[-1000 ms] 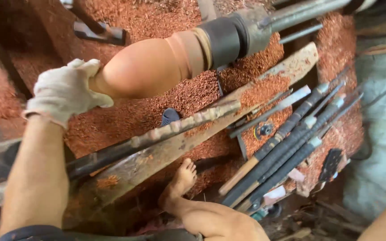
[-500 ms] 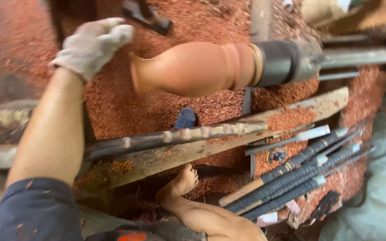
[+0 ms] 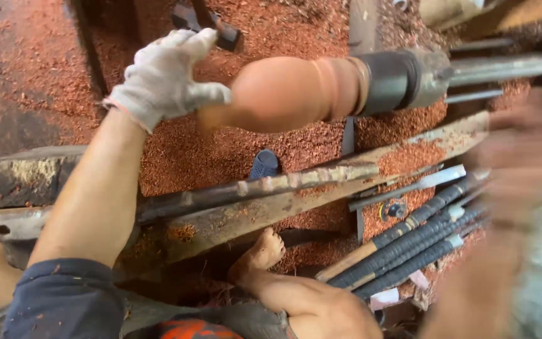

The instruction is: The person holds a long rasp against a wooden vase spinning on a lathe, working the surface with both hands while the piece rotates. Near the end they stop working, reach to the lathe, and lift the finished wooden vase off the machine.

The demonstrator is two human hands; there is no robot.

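Observation:
A smooth reddish-brown wooden vase [image 3: 290,91] sits sideways in a dark metal lathe chuck [image 3: 396,78], its narrow mouth pointing left. My left hand [image 3: 164,78], in a white work glove, is at that mouth with the fingers spread. The thumb rests against the vase's neck, and nothing is gripped. My right hand [image 3: 522,157] is a bare, motion-blurred shape at the right edge, above the turning tools. Its fingers cannot be made out.
A long metal tool-rest bar [image 3: 252,188] and a shaving-covered wooden plank [image 3: 409,150] run below the vase. Several chisels with wrapped handles [image 3: 409,245] lie at lower right. My bare foot [image 3: 261,254] presses on the frame. Red wood shavings [image 3: 271,25] cover the bed.
My left hand lifted off the vase mouth, rose up and left, and now its thumb is back against the neck. My blurred right hand has swung into view at the right.

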